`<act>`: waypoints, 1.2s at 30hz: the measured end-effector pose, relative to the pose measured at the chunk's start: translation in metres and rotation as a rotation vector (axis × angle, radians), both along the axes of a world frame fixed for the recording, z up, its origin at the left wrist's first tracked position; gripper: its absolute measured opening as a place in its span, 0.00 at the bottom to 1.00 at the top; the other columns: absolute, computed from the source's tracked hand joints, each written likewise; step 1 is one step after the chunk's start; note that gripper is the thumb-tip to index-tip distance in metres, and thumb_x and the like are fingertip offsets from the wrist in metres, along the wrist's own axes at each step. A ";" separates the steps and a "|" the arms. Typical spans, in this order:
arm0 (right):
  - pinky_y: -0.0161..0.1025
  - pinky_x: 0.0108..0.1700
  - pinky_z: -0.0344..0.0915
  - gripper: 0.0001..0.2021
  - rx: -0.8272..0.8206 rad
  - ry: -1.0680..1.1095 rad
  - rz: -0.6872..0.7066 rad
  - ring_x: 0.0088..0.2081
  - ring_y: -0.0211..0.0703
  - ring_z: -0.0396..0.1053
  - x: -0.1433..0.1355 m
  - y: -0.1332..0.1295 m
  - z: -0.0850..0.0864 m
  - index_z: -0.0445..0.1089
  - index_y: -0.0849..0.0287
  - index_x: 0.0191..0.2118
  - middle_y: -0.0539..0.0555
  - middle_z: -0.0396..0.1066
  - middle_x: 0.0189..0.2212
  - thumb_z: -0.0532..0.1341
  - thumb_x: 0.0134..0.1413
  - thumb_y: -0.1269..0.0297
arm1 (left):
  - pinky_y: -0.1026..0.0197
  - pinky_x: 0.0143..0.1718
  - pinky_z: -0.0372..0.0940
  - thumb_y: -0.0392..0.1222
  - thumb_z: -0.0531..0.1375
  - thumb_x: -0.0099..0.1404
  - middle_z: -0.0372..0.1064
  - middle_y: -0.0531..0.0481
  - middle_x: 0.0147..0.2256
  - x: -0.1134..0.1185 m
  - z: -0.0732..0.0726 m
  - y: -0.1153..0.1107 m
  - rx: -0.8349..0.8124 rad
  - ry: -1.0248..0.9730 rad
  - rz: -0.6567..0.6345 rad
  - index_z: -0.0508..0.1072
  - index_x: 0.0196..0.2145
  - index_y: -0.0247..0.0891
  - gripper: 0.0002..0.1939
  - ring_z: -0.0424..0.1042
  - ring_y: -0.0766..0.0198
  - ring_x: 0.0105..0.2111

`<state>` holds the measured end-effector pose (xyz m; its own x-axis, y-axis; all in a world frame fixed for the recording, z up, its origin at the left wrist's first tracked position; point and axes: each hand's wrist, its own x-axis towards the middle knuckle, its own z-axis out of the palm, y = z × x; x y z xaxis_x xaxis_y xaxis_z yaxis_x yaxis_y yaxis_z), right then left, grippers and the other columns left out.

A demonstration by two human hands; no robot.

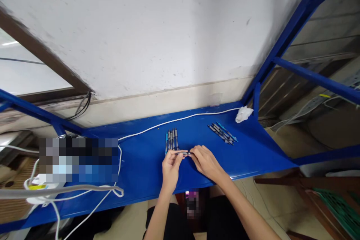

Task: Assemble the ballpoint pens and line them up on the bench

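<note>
Near the front edge of the blue table, my left hand (171, 162) pinches one end of a dark grey pen (185, 153). The fingers of my right hand (203, 158) close on its other end, so the pen lies level between both hands. Just beyond my left hand is a row of several pens (171, 138), side by side, one blue and the others grey and black; their near ends are partly hidden. Further right, beyond my right hand, several more pens (222, 133) lie slanted in a loose group, with a blue one on the right side.
A white cable (168, 121) runs along the back of the blue table (140, 168) to a crumpled white tissue (243, 114). White cables and a power strip (46, 191) are at the left, beside a blurred-out area. Blue metal posts (255, 101) frame the table.
</note>
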<state>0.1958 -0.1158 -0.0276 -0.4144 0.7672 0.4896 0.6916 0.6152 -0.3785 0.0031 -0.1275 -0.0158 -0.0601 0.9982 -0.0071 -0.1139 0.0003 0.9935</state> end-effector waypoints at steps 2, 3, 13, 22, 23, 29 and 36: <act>0.49 0.54 0.69 0.13 0.011 -0.006 -0.009 0.49 0.52 0.76 0.000 -0.001 0.001 0.71 0.55 0.60 0.60 0.79 0.47 0.54 0.79 0.64 | 0.50 0.51 0.76 0.54 0.67 0.73 0.84 0.39 0.48 0.000 0.000 0.000 0.017 0.011 0.012 0.79 0.43 0.38 0.15 0.83 0.53 0.45; 0.49 0.54 0.69 0.13 0.017 -0.009 -0.013 0.49 0.53 0.76 0.000 0.000 0.000 0.72 0.55 0.60 0.60 0.79 0.47 0.54 0.79 0.64 | 0.51 0.51 0.76 0.54 0.67 0.73 0.83 0.39 0.49 0.000 0.000 0.000 0.022 0.016 0.011 0.79 0.43 0.38 0.15 0.83 0.53 0.45; 0.46 0.47 0.66 0.12 0.017 -0.039 -0.041 0.44 0.49 0.74 0.001 0.002 0.001 0.71 0.55 0.60 0.59 0.78 0.46 0.56 0.80 0.61 | 0.53 0.50 0.75 0.58 0.66 0.74 0.83 0.41 0.45 -0.003 -0.014 0.004 -0.018 -0.139 0.132 0.72 0.40 0.38 0.19 0.84 0.55 0.43; 0.46 0.43 0.57 0.16 0.095 -0.062 -0.111 0.43 0.49 0.70 0.004 0.005 0.005 0.75 0.58 0.56 0.59 0.75 0.44 0.53 0.75 0.77 | 0.52 0.49 0.75 0.61 0.62 0.76 0.84 0.39 0.48 -0.001 -0.006 0.002 -0.007 -0.270 0.194 0.67 0.50 0.42 0.20 0.85 0.54 0.46; 0.46 0.44 0.57 0.16 0.095 -0.058 -0.113 0.43 0.49 0.70 0.004 0.005 0.004 0.74 0.59 0.56 0.60 0.75 0.44 0.53 0.74 0.78 | 0.52 0.49 0.75 0.61 0.62 0.76 0.84 0.39 0.47 -0.002 -0.006 0.002 -0.005 -0.290 0.201 0.67 0.50 0.42 0.20 0.85 0.54 0.45; 0.46 0.45 0.56 0.16 0.086 -0.050 -0.112 0.44 0.50 0.70 0.005 0.005 -0.001 0.73 0.58 0.57 0.59 0.74 0.45 0.55 0.72 0.78 | 0.53 0.46 0.76 0.61 0.64 0.74 0.85 0.38 0.44 -0.001 -0.007 0.004 -0.008 -0.356 0.240 0.66 0.50 0.42 0.21 0.86 0.52 0.42; 0.46 0.45 0.56 0.15 0.087 -0.042 -0.105 0.43 0.49 0.69 0.005 0.006 0.000 0.73 0.58 0.57 0.59 0.74 0.45 0.55 0.73 0.78 | 0.52 0.47 0.75 0.61 0.63 0.75 0.85 0.38 0.43 -0.002 -0.008 0.004 -0.009 -0.375 0.250 0.64 0.50 0.43 0.21 0.86 0.52 0.43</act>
<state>0.2004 -0.1103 -0.0280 -0.3557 0.7630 0.5397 0.7680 0.5677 -0.2964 0.0015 -0.1230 -0.0239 -0.2915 0.9530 -0.0827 -0.4637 -0.0652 0.8836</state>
